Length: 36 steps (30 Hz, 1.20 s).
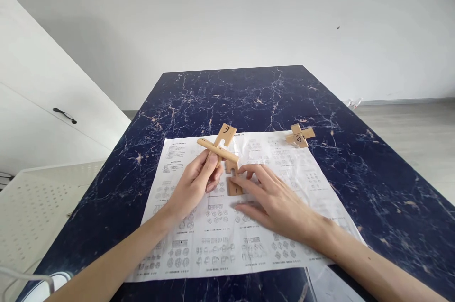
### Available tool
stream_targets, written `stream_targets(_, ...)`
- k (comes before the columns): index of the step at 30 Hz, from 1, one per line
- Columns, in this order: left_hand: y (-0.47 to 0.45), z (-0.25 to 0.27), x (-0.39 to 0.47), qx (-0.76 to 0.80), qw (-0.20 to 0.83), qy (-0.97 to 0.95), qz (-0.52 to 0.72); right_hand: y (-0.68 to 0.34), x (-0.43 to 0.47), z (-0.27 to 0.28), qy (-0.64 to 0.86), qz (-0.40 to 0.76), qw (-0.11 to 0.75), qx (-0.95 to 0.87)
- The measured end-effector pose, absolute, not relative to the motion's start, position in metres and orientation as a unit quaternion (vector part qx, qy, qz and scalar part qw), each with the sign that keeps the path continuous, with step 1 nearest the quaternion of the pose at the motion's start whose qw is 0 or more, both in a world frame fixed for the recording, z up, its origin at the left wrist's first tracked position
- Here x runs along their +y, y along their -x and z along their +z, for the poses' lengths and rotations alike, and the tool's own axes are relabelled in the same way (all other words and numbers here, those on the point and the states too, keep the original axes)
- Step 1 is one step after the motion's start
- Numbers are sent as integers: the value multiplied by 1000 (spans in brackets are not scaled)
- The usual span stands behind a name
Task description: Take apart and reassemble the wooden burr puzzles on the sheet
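My left hand [201,174] is closed round two crossed wooden puzzle pieces, held above a printed sheet. One is a slim bar [227,154] slanting down to the right. The other is a flat notched piece [226,134] with a dark letter on its upper end. A further notched wooden piece [234,187] with a small dark mark lies on the sheet [216,254]. My right hand [268,195] rests over its right side with the fingers apart; index and middle fingertips touch or nearly touch it. Part of that piece is hidden by the fingers and the bar.
A cross-shaped wooden assembly [300,136] marked with a letter sits at the sheet's far right corner. Beneath is a dark blue marbled table [231,98]. A white cabinet [46,79] and a perforated white chair [46,207] stand at left. A white round object [44,290] is at lower left.
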<state>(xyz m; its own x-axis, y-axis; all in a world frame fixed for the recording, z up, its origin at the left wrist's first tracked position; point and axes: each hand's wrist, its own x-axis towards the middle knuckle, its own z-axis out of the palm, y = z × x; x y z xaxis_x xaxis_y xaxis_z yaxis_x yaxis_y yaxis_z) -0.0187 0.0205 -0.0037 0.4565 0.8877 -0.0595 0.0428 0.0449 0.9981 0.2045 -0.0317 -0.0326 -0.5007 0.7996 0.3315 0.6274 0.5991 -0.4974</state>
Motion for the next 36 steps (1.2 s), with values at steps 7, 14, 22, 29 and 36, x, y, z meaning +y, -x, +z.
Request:
stream_targets(7, 20, -3, 20, 384, 619, -591, 346, -206, -32, -35, 430, 177, 272, -842)
stream_targets(14, 19, -3, 20, 382, 619, -601, 332, -211, -26, -32, 413, 179, 282, -847)
stream_targets(22, 19, -4, 20, 384, 612, -608, 329, -217, -24, -26, 477, 245, 392, -748)
stream_targets(29, 24, -4, 21, 369, 674, -557, 315, -221, -24, -27, 410, 290, 518, -693)
stream_targets(36, 28, -7, 25, 314, 776, -487, 247, -220, -32, -16, 336, 122, 503, -787)
